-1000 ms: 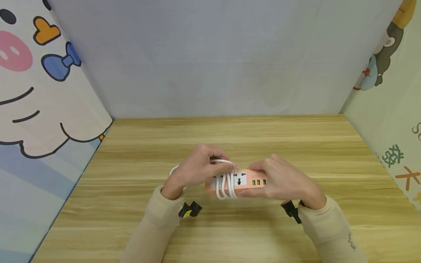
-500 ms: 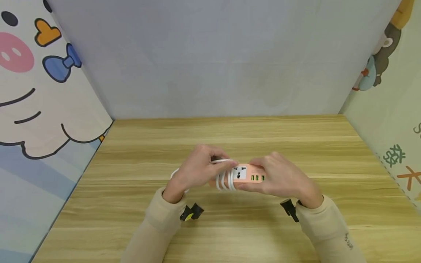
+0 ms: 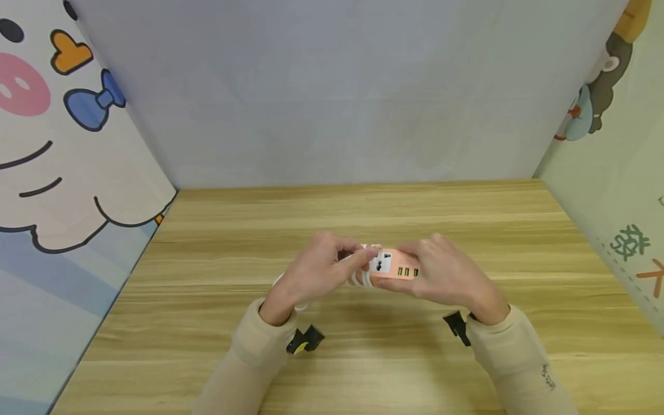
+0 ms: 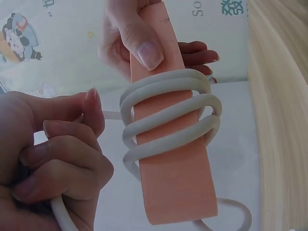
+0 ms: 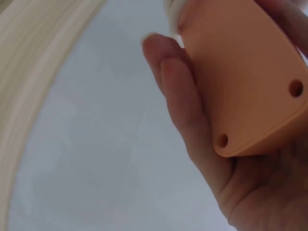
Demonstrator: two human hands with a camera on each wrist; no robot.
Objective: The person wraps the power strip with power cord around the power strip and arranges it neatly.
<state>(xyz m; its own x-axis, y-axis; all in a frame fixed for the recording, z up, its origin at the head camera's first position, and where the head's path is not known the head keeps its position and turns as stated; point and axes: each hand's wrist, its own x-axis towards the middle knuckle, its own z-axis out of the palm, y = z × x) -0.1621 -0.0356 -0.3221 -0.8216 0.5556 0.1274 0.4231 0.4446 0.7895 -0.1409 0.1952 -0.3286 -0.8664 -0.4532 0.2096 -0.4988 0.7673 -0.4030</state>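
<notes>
An orange power strip (image 3: 395, 265) with white sockets and green USB ports is held up over the table. My right hand (image 3: 448, 274) grips its right end, thumb along the near side and fingers along the far side. Several loops of white cable (image 4: 166, 115) run around the strip's other half. My left hand (image 3: 324, 268) pinches the cable between thumb and forefinger close beside the loops, its other fingers curled around a trailing length. In the right wrist view the strip's underside (image 5: 240, 72) shows two screw holes.
The wooden table (image 3: 363, 369) spreads beneath both hands. A grey-white panel (image 3: 353, 104) rises behind it, with cartoon-printed panels (image 3: 67, 144) at left and right. Small black devices (image 3: 306, 339) are strapped at both wrists.
The power strip has moved up and away from me in the head view, tilting slightly. My left hand has shifted a little right with the cable, covering more of the loops.
</notes>
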